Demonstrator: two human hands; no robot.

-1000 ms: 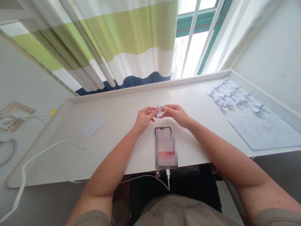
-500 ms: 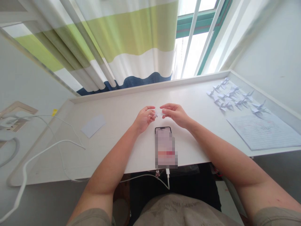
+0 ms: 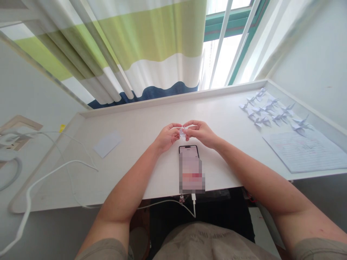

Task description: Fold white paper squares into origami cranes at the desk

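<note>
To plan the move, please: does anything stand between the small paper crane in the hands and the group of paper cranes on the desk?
The person's right hand stands beside the small paper crane, on the side towards the group of paper cranes. I see no other object there.

Landmark: white desk (image 3: 130,119), raised lip along its far edge
Window: past the desk's far edge, green frame (image 3: 230,25), white bars
Curtain: green, white and navy striped curtain (image 3: 151,39), hanging behind the desk, covering most of the window
Walls: pale wall (image 3: 311,54) right of the desk, pale wall (image 3: 32,104) left
Light: bright daylight through the window
</note>
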